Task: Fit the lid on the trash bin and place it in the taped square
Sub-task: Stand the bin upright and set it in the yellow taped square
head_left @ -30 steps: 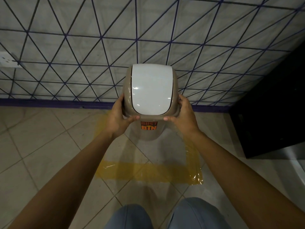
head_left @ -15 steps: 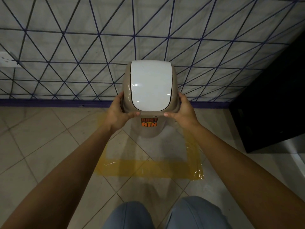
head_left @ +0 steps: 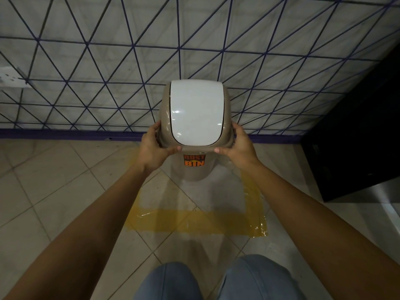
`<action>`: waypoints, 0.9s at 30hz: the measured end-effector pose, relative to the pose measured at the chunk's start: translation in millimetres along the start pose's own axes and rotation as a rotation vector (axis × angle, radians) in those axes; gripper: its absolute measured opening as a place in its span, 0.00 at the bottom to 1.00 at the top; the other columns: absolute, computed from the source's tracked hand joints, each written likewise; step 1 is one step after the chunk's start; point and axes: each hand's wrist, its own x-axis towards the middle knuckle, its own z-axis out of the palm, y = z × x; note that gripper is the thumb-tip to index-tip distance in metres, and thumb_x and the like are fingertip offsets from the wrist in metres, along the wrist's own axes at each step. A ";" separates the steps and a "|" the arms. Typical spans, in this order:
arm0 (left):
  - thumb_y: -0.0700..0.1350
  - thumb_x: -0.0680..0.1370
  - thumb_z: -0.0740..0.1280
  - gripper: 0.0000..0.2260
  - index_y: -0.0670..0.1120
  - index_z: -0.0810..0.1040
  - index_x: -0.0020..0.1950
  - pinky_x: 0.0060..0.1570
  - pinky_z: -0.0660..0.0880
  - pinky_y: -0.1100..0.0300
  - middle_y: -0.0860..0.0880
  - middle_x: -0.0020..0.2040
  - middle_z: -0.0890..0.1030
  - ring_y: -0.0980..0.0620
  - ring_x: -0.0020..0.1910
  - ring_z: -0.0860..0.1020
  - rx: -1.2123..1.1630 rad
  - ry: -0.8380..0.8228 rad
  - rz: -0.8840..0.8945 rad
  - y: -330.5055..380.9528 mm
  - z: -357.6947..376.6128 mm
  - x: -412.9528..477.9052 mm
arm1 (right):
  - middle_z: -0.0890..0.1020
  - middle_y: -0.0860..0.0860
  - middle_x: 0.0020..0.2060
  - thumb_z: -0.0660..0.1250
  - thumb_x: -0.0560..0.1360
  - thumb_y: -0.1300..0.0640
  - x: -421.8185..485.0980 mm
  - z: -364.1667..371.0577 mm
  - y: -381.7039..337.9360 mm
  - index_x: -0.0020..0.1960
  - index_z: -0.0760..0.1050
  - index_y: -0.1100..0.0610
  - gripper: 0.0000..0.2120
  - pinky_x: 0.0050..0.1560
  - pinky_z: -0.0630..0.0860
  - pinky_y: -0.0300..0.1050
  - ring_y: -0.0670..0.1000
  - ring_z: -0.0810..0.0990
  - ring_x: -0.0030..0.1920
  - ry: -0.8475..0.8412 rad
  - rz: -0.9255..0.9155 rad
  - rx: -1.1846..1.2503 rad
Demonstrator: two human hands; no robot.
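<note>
A beige trash bin (head_left: pixel 195 172) with an orange "DUST BIN" label stands inside the yellow taped square (head_left: pixel 194 221) on the floor, near its far side. On top sits its beige lid (head_left: pixel 165 118) with a white swing flap. My left hand (head_left: pixel 152 151) grips the lid's left lower edge and my right hand (head_left: pixel 239 148) grips its right lower edge, thumbs along the front rim. The bin's body is mostly hidden under the lid.
A tiled wall (head_left: pixel 108 61) with dark triangular lines rises just behind the bin. A black cabinet (head_left: pixel 357 137) stands to the right of the square. A white socket (head_left: pixel 10 80) is on the wall at far left. My knees (head_left: pixel 216 280) show at the bottom.
The bin with its lid and both hands have stayed almost in place; the view has shifted slightly, and the grip on the lid is the same.
</note>
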 end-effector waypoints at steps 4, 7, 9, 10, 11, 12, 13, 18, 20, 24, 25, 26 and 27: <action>0.41 0.65 0.78 0.43 0.48 0.58 0.75 0.66 0.68 0.48 0.45 0.72 0.65 0.46 0.69 0.66 0.112 0.040 0.024 -0.8 0.2 0.9 | 0.67 0.54 0.69 0.79 0.62 0.60 -1.4 -0.2 -3.9 0.74 0.56 0.56 0.48 0.68 0.65 0.50 0.53 0.65 0.69 0.033 -0.036 -0.070; 0.44 0.65 0.78 0.44 0.49 0.58 0.75 0.67 0.66 0.50 0.46 0.71 0.64 0.47 0.69 0.65 0.286 0.114 0.116 1.7 1.4 -1.9 | 0.66 0.54 0.70 0.79 0.61 0.59 -3.1 0.5 -7.6 0.74 0.55 0.57 0.48 0.70 0.64 0.55 0.53 0.63 0.70 0.062 -0.064 -0.112; 0.43 0.65 0.78 0.44 0.48 0.58 0.75 0.66 0.68 0.47 0.46 0.71 0.66 0.47 0.69 0.66 0.323 0.112 0.169 4.6 3.0 -3.5 | 0.65 0.54 0.71 0.79 0.62 0.61 -2.9 1.0 -10.6 0.74 0.54 0.57 0.48 0.70 0.63 0.55 0.53 0.63 0.71 0.049 -0.068 -0.113; 0.43 0.65 0.78 0.45 0.48 0.57 0.76 0.65 0.69 0.45 0.46 0.71 0.67 0.47 0.69 0.66 0.329 0.108 0.171 5.9 3.4 -3.7 | 0.65 0.54 0.71 0.78 0.62 0.62 -2.5 1.5 -11.9 0.74 0.54 0.57 0.48 0.70 0.63 0.55 0.53 0.62 0.71 0.044 -0.068 -0.117; 0.42 0.65 0.78 0.45 0.48 0.56 0.76 0.65 0.69 0.45 0.46 0.71 0.66 0.47 0.70 0.66 0.329 0.105 0.165 6.9 3.5 -3.6 | 0.65 0.54 0.71 0.78 0.62 0.62 -2.1 2.1 -13.0 0.74 0.54 0.57 0.48 0.70 0.63 0.55 0.53 0.62 0.71 0.042 -0.066 -0.122; 0.42 0.65 0.77 0.45 0.48 0.56 0.76 0.65 0.69 0.45 0.46 0.71 0.66 0.47 0.70 0.65 0.325 0.103 0.156 7.4 3.5 -3.1 | 0.65 0.54 0.71 0.78 0.63 0.63 -1.9 3.1 -13.8 0.74 0.54 0.57 0.48 0.70 0.62 0.55 0.53 0.62 0.71 0.040 -0.064 -0.128; 0.41 0.65 0.77 0.45 0.48 0.55 0.76 0.65 0.69 0.45 0.46 0.72 0.66 0.47 0.70 0.65 0.324 0.100 0.151 7.7 3.5 -2.8 | 0.65 0.54 0.71 0.78 0.63 0.63 -1.9 3.6 -14.2 0.74 0.53 0.57 0.48 0.70 0.62 0.55 0.53 0.62 0.71 0.040 -0.062 -0.131; 0.40 0.66 0.77 0.45 0.49 0.55 0.76 0.65 0.70 0.45 0.46 0.72 0.66 0.47 0.70 0.65 0.311 0.095 0.143 8.3 4.2 -3.2 | 0.63 0.54 0.72 0.76 0.65 0.64 -3.9 4.6 -15.8 0.75 0.52 0.56 0.47 0.71 0.62 0.55 0.53 0.61 0.71 0.043 -0.068 -0.174; 0.40 0.66 0.77 0.45 0.49 0.55 0.76 0.65 0.69 0.45 0.46 0.72 0.65 0.47 0.71 0.65 0.297 0.096 0.142 7.9 3.9 -2.7 | 0.63 0.54 0.72 0.76 0.65 0.64 -4.7 5.2 -16.7 0.75 0.50 0.55 0.48 0.71 0.61 0.55 0.53 0.61 0.71 0.046 -0.066 -0.191; 0.39 0.66 0.77 0.45 0.49 0.54 0.76 0.65 0.70 0.46 0.46 0.72 0.65 0.46 0.70 0.66 0.305 0.093 0.125 7.4 6.0 -1.8 | 0.62 0.54 0.72 0.75 0.66 0.64 -5.8 6.6 -18.0 0.76 0.49 0.55 0.48 0.71 0.61 0.54 0.53 0.61 0.71 0.051 -0.059 -0.208; 0.39 0.66 0.77 0.45 0.49 0.54 0.76 0.65 0.70 0.46 0.45 0.72 0.65 0.46 0.70 0.66 0.319 0.098 0.120 7.6 6.7 -1.9 | 0.62 0.54 0.72 0.75 0.66 0.64 -6.3 6.9 -18.5 0.76 0.49 0.55 0.48 0.71 0.61 0.53 0.54 0.61 0.71 0.053 -0.057 -0.216; 0.39 0.66 0.77 0.45 0.49 0.54 0.76 0.66 0.69 0.47 0.45 0.72 0.65 0.46 0.70 0.66 0.332 0.111 0.120 7.8 7.6 -1.6 | 0.63 0.54 0.72 0.75 0.66 0.64 -6.4 6.8 -19.3 0.76 0.49 0.55 0.48 0.71 0.61 0.53 0.54 0.61 0.71 0.057 -0.055 -0.227; 0.40 0.66 0.77 0.45 0.49 0.54 0.76 0.67 0.68 0.48 0.45 0.71 0.65 0.46 0.70 0.66 0.346 0.123 0.119 8.7 8.5 -2.2 | 0.63 0.55 0.72 0.76 0.65 0.64 -7.2 6.6 -20.6 0.76 0.49 0.56 0.48 0.71 0.61 0.53 0.54 0.61 0.71 0.059 -0.054 -0.241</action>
